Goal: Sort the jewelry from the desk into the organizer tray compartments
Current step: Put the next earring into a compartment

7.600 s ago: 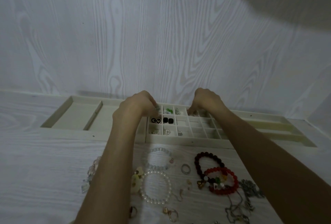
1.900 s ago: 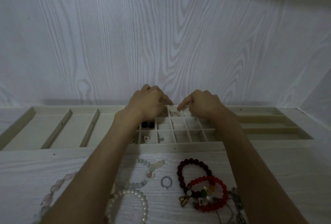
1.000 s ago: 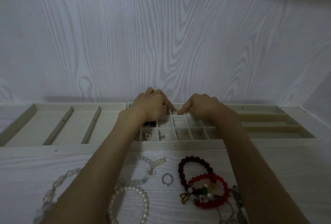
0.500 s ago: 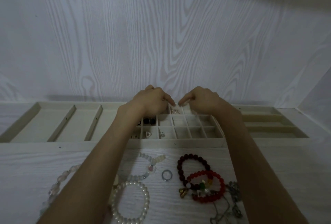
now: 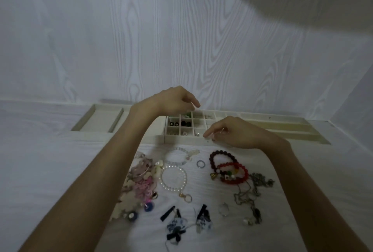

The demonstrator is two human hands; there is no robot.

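Pale wood-grain desk (image 5: 50, 171) under both your arms, cream organizer tray (image 5: 282, 128) at the far edge against the wall. Your left hand (image 5: 173, 100) hovers above the tray's grid of small compartments, fingers loosely curled, thumb and forefinger tips close together; can't tell if anything is pinched there. Your right hand (image 5: 232, 132) sits lower, over the tray's near rim, fingers curled with thumb and forefinger nearly touching; something tiny may be between them, too small to tell. Just below your left hand, 2 compartments hold dark studs (image 5: 185, 123), and a green piece (image 5: 188, 114) shows in the far row. Small pale earrings (image 5: 210, 117) lie in the compartment between your 2 hands. On the desk nearer than your right hand: dark red bead bracelet (image 5: 214, 156) overlapping a bright red bracelet (image 5: 242, 175), with tangled chains (image 5: 252, 195) beside your right forearm. Between your forearms: silver ring (image 5: 200, 164), pearl bracelet (image 5: 173, 179), clear bead bracelet (image 5: 177, 157). Pink tangled pieces (image 5: 143, 183) touch your left forearm. Blue-white earrings (image 5: 177, 223) lie nearest you.
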